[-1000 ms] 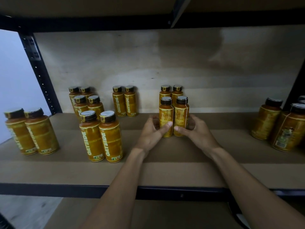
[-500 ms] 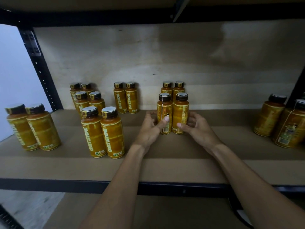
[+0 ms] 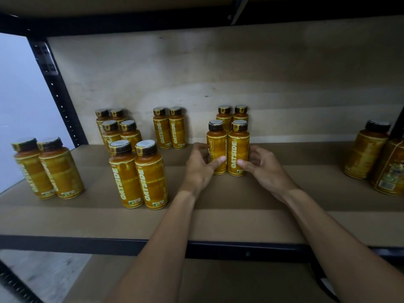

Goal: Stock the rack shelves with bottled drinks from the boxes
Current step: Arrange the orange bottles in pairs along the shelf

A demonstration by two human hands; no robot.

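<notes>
Brown shelf board (image 3: 218, 221) carries everything: the left hand (image 3: 200, 169) grips the left bottle (image 3: 216, 149) and the right hand (image 3: 265, 171) grips its touching twin, the right bottle (image 3: 238, 150), both upright. Another pair (image 3: 232, 115) stands just behind; further pairs (image 3: 138, 173) stand leftward.

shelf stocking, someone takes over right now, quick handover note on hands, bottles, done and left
Left hand: wrapped on the left bottle of the front pair.
Right hand: on the right bottle of that pair.
Both stand upright on the shelf, just ahead of the back pair.
Done: pairs set in columns across the shelf, all upright.
Left: let go, fill the bare stretch to the right. Boxes not in view.
</notes>
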